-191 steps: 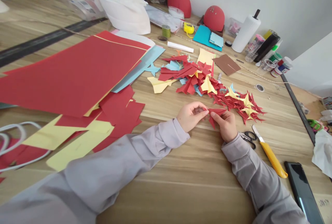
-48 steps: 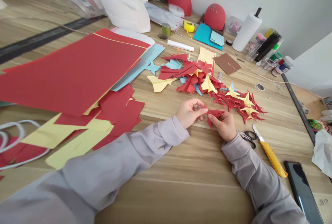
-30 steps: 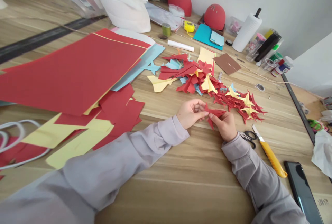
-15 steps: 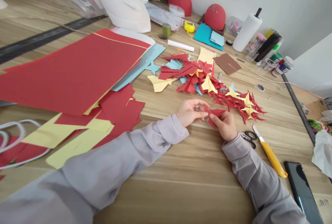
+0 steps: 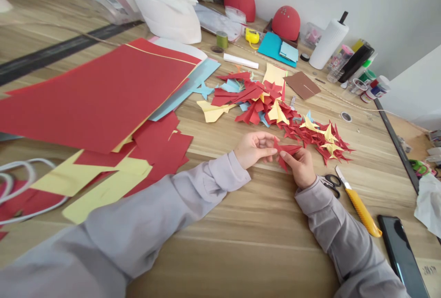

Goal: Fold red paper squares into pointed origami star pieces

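Note:
Between my two hands is a small red folded paper star (image 5: 288,149) with pointed arms. My left hand (image 5: 255,149) pinches its left side between thumb and fingers. On the other side, my right hand (image 5: 299,165) grips it with the thumb on top; the curled fingers hide part of the paper. Just beyond my hands lies a heap of folded paper pieces (image 5: 253,95), mostly red with some yellow and blue. Pointed red and yellow paper stars (image 5: 330,139) form the heap's right end.
Large red paper sheets (image 5: 103,95) lie at left, above red and yellow offcuts (image 5: 103,192). Black scissors (image 5: 332,183), a yellow utility knife (image 5: 361,210) with its blade out and a phone (image 5: 403,252) lie at right. Bottles and jars (image 5: 367,77) stand at the back right.
Almost nothing differs. Both hands stay on the red paper star in the same place, and the whole view has shifted very slightly.

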### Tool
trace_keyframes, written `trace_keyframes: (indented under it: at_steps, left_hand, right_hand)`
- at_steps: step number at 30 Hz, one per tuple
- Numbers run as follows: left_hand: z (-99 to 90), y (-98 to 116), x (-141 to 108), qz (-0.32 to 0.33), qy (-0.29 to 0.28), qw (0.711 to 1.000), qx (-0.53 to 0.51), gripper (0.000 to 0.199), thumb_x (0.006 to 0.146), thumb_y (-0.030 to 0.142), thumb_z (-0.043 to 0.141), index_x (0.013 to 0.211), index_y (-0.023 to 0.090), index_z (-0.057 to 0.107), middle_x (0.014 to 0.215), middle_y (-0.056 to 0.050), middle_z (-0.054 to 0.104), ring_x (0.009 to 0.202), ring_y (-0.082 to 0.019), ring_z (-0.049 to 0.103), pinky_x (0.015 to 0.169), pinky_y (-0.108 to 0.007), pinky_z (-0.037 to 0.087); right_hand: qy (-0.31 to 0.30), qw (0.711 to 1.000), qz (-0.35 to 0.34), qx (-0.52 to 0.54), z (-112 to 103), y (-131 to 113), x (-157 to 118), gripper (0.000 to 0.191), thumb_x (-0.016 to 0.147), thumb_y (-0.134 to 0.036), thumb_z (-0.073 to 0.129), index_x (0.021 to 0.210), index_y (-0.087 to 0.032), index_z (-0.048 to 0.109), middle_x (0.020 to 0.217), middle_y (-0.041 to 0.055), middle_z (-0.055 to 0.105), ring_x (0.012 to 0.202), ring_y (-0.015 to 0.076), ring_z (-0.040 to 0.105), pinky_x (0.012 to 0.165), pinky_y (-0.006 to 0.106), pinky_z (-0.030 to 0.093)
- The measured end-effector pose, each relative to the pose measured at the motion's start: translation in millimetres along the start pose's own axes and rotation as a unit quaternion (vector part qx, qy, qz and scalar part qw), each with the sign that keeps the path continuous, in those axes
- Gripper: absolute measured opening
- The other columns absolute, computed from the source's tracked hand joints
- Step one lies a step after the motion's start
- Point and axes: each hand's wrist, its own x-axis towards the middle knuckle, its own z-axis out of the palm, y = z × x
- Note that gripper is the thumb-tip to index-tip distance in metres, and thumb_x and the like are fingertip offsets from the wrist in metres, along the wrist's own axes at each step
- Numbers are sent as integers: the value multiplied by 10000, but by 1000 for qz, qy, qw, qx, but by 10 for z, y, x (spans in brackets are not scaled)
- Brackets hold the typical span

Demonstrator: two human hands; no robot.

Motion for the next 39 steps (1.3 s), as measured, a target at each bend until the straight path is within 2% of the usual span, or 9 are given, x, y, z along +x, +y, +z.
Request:
trace_keyframes:
  at_steps: [5,12,18,29,36,39]
  left_hand:
    - [9,-12,-3,4,16,1000,11,338,560,196,751,848,104,601,581,21,595,408,-66,509,381,-186,429]
    - [17,-23,-9,16,15,1000,20,341,553,164,746,849,100,590,551,26,588,406,-56,496,378,-167,414]
    - [14,-2,-13,5,5,1000,6,348,560,173,746,866,107,593,565,26,585,393,-58,494,355,-169,397]
    - [22,-3,-21,7,17,1000,4,346,547,166,749,850,106,592,551,33,586,378,-61,493,354,-179,399]
    - [39,-8,-25,15,26,999,22,339,551,154,733,854,106,590,552,23,603,385,-64,493,363,-181,405]
    - [46,-11,-26,20,28,999,33,337,553,143,725,861,107,592,550,21,604,403,-67,501,367,-174,405]
  right_hand:
    - [16,1000,8,-6,21,-45,-19,298,724,-429,645,659,-139,662,585,26,623,495,104,506,468,224,407]
    - [16,996,-40,-82,43,-107,-8,249,694,-389,668,628,-149,660,628,43,658,559,129,558,519,240,453]
    - [1,998,-1,-64,19,-85,-8,263,694,-386,654,624,-133,650,522,9,599,449,92,476,436,218,389]
    - [-3,999,32,-25,1,-44,-27,219,688,-340,612,676,-128,664,460,-9,542,405,82,425,375,202,308]
    - [27,997,-21,-69,34,-91,-12,202,665,-348,661,635,-148,654,613,36,639,532,123,536,475,230,421]
    - [21,996,-35,-83,53,-129,-3,216,672,-359,663,613,-151,656,619,37,647,549,127,546,493,233,433]
